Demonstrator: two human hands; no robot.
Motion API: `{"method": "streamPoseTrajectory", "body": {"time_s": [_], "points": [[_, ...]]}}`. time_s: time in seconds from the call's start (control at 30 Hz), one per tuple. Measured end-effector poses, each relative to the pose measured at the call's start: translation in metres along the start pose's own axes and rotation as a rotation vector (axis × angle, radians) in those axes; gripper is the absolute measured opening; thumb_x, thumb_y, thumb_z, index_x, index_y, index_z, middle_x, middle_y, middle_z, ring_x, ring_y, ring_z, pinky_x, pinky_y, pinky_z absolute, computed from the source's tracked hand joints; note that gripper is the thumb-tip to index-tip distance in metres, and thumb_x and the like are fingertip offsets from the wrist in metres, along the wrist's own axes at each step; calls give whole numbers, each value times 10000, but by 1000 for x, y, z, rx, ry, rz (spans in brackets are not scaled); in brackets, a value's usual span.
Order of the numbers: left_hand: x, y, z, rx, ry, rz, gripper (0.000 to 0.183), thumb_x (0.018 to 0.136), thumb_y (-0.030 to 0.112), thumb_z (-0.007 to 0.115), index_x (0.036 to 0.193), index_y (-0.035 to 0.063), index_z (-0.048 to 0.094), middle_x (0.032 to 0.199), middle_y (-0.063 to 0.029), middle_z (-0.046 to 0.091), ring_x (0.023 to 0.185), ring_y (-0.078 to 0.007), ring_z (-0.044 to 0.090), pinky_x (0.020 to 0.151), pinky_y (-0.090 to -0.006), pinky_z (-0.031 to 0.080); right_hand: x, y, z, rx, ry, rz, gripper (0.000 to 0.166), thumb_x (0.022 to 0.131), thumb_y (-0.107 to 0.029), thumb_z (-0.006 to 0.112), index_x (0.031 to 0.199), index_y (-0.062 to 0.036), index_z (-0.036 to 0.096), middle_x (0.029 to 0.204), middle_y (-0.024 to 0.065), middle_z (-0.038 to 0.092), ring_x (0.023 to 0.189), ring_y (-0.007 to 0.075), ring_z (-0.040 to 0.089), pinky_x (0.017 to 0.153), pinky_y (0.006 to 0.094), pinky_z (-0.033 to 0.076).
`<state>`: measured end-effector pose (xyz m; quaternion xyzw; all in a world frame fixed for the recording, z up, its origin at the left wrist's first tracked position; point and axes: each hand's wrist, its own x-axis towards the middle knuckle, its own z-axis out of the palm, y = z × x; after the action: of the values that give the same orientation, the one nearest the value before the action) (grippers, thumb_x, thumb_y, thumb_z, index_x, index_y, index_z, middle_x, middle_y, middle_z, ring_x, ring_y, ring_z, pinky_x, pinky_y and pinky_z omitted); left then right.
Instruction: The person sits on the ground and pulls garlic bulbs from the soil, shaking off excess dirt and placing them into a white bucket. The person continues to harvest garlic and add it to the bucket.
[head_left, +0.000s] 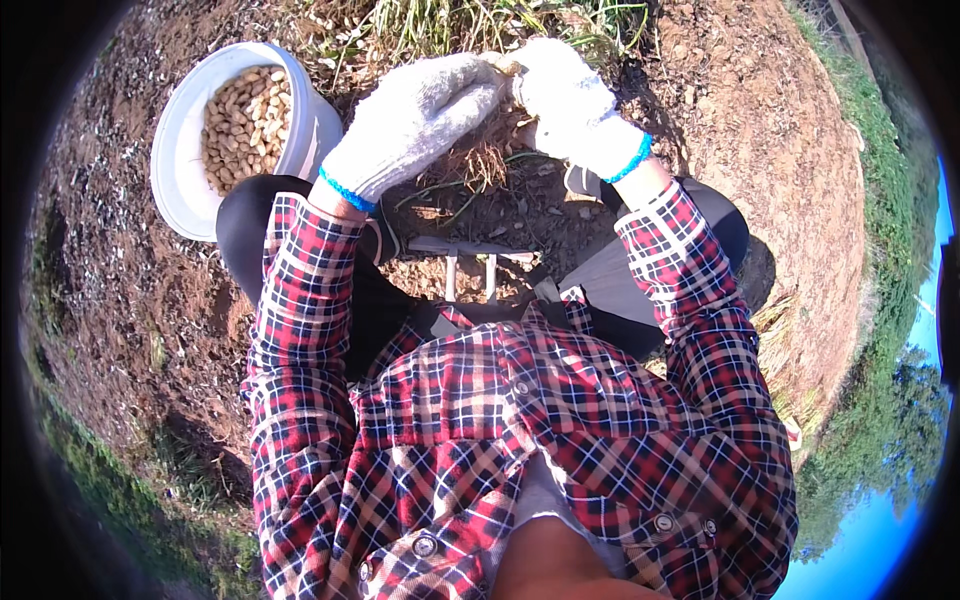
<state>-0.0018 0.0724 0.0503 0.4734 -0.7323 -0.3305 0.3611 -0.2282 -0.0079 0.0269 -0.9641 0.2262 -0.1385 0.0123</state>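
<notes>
My left hand (424, 120) and my right hand (568, 101) wear white knitted gloves with blue cuffs and meet beyond my knees. Between their fingertips shows a tan peanut pod (509, 67), at the tips of my left thumb and fingers. The right fingers curl beside the pod, and whether they hold anything is hidden. Brown dried roots (484, 166) with thin green stems lie just below the hands. Left of my left hand stands a white plastic bucket (176, 142), tilted in view, holding many unshelled peanuts (247, 124).
Leafy green peanut plants (480, 22) lie on the soil beyond my hands. A small wooden frame (472, 249) is on the ground between my legs. Bare reddish soil (772, 135) stretches to the right, bordered by green growth (885, 195).
</notes>
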Motion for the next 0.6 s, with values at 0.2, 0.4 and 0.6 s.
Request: {"method": "streamPoseTrajectory", "body": {"time_s": [0.2, 0.4, 0.6], "points": [[-5, -3, -13, -147, -123, 55, 318, 949, 92, 636, 1264, 49, 629, 984, -73, 652, 908, -170, 651, 800, -318, 532, 5, 2, -11, -24, 41, -92, 415, 644, -190, 788, 1029, -59, 707, 1147, 133, 652, 1085, 330, 610, 923, 422, 535], [-4, -5, 13, 232, 70, 87, 225, 967, 86, 614, 1187, 47, 643, 1014, -122, 673, 931, -268, 681, 814, -347, 547, 0, 5, -2, -22, -91, 43, 473, 662, -220, 801, 1088, -37, 704, 1148, 142, 665, 1105, 332, 617, 946, 423, 526], [-2, -25, 5, -711, 461, -441, 240, 1024, 274, 555, 1031, 60, 662, 742, 3, 597, 634, -91, 551, 539, -247, 453, 10, -2, -12, 152, 75, 6, 474, 684, -119, 796, 1152, -157, 726, 1094, 109, 664, 1045, 322, 615, 906, 420, 521]]}}
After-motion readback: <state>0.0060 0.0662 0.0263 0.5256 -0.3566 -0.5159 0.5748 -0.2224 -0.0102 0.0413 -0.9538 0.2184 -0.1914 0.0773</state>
